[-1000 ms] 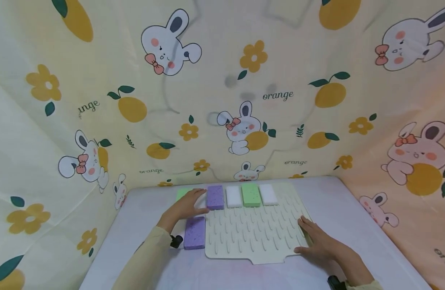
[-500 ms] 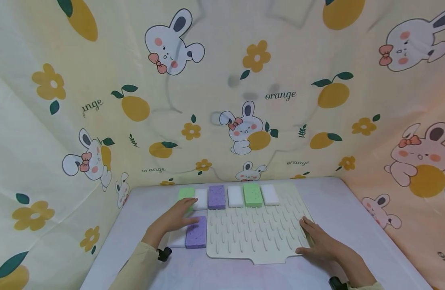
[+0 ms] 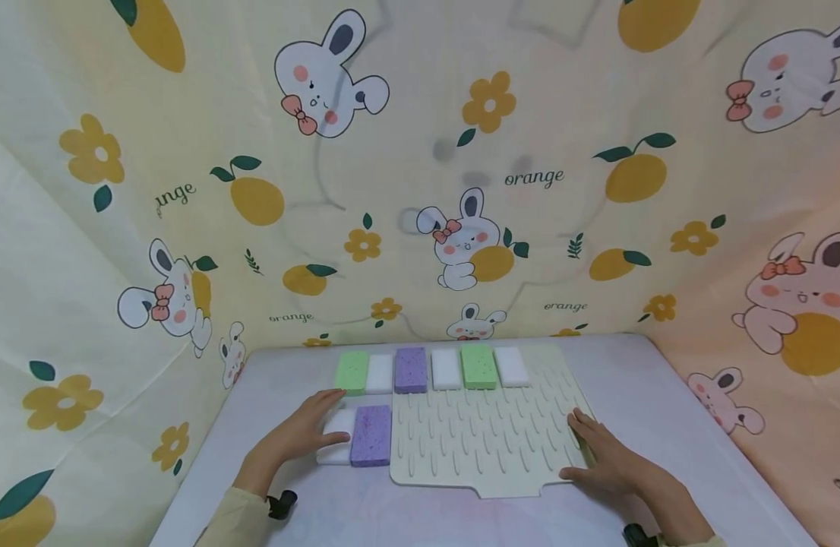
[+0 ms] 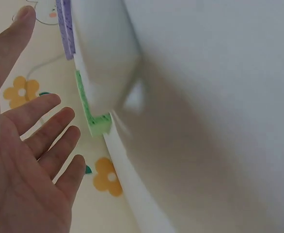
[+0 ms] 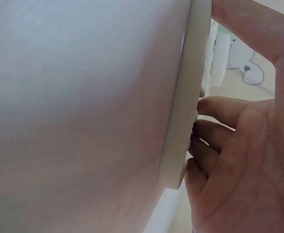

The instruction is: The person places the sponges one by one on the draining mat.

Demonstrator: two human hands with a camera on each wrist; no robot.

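My left hand (image 3: pixel 293 434), fingers spread and holding nothing, hovers over the left side of a white sponge-like block (image 3: pixel 333 454). A purple sponge (image 3: pixel 371 435) lies right beside that block, against the left edge of a cream ridged board (image 3: pixel 481 448). In the left wrist view, the left hand (image 4: pixel 30 165) has its palm showing and fingers apart; a green sponge (image 4: pixel 99 125) shows past it. My right hand (image 3: pixel 607 456) rests at the board's right edge. The right wrist view has its loosely bent fingertips right at the board's rim (image 5: pixel 183 111).
Along the back stand a green sponge (image 3: pixel 352 372), a white block (image 3: pixel 380 374) and a purple sponge (image 3: pixel 411 370). Another white block (image 3: pixel 446 370), green sponge (image 3: pixel 478 367) and white block (image 3: pixel 512 368) continue the row on the board. A printed curtain (image 3: pixel 406 167) surrounds the table (image 3: pixel 666 410).
My left hand has drawn back leftward and toward me from the back row, uncovering the green sponge and white block there. The right hand stays at the board's edge.
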